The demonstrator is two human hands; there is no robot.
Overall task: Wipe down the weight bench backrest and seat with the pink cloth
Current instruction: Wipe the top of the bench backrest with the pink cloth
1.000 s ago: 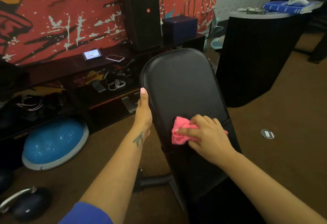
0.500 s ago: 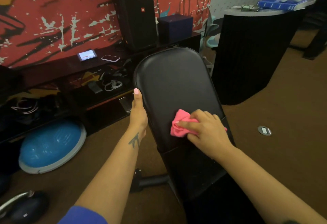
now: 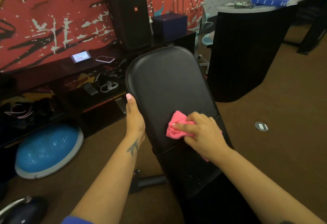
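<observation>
The black padded backrest [image 3: 166, 82] of the weight bench rises away from me at the centre of the head view, and the seat [image 3: 191, 172] continues below it toward me. A bunched pink cloth [image 3: 174, 125] lies on the lower part of the backrest. My right hand [image 3: 201, 131] lies over the cloth and presses it on the pad with fingers curled round it. My left hand [image 3: 134, 116] grips the backrest's left edge, thumb along the rim, its fingers hidden behind the pad.
A blue balance dome [image 3: 47, 149] and a kettlebell [image 3: 19, 209] sit on the brown carpet at left. A low dark shelf [image 3: 58, 70] with two phones and a tall speaker [image 3: 127, 9] stands behind the bench. A black ribbed counter [image 3: 247, 52] is at right.
My right hand has slid the pink cloth a little up and to the left on the lower backrest. My left hand has kept its hold on the left edge.
</observation>
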